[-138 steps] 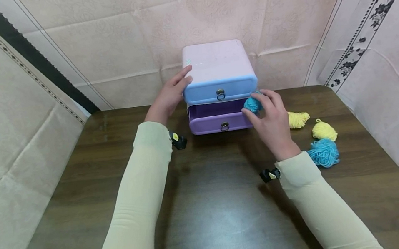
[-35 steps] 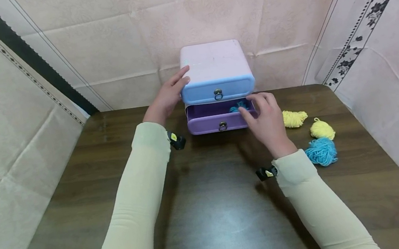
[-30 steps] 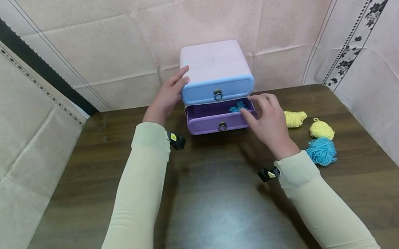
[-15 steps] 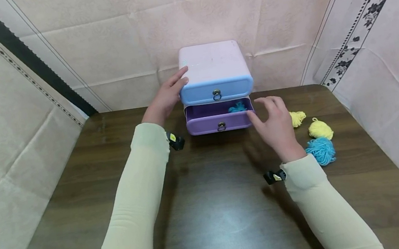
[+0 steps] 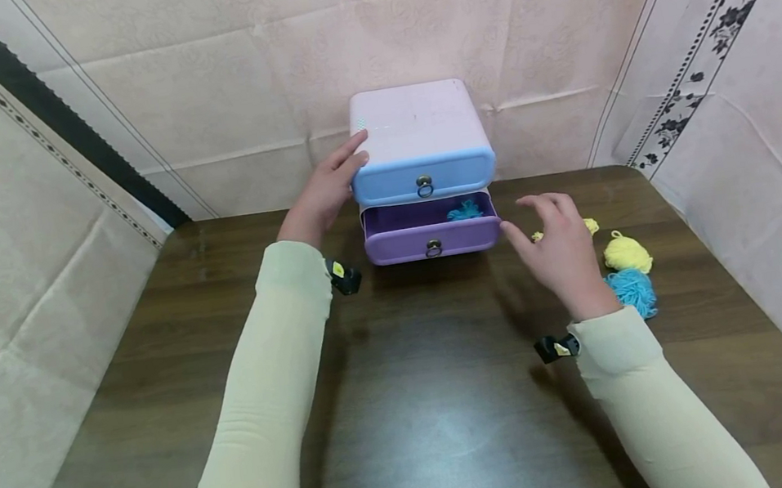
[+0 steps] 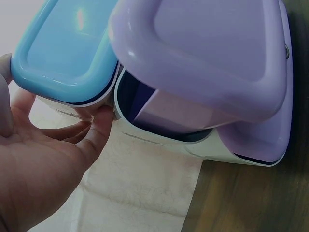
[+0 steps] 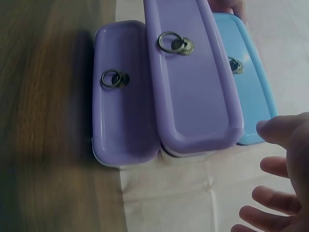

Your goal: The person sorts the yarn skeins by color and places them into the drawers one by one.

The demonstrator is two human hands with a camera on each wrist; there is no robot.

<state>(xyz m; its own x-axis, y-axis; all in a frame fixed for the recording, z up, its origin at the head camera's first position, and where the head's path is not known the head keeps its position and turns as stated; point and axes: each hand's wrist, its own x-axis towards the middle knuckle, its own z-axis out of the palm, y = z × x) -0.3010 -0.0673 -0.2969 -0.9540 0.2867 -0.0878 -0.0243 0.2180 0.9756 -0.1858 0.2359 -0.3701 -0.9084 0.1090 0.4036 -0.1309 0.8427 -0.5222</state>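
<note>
A white cabinet has a blue top drawer with a ring pull. Below it, a purple drawer is pulled out, with a blue yarn ball inside at the right. The right wrist view shows another purple drawer beneath, pushed in. My left hand rests against the cabinet's upper left side, its fingertips at the top edge. My right hand holds nothing; its fingers are spread and its thumb tip is close to the pulled-out drawer's right front corner.
On the wooden table, to the right, lie a yellow yarn ball and a blue yarn ball partly behind my right hand. Another yellow yarn piece is mostly hidden by that hand. A cloth-covered wall stands behind the cabinet.
My right hand brought the blue yarn ball into the purple drawer and let go of it. Since then it has moved out to the right. My left hand has stayed in place.
</note>
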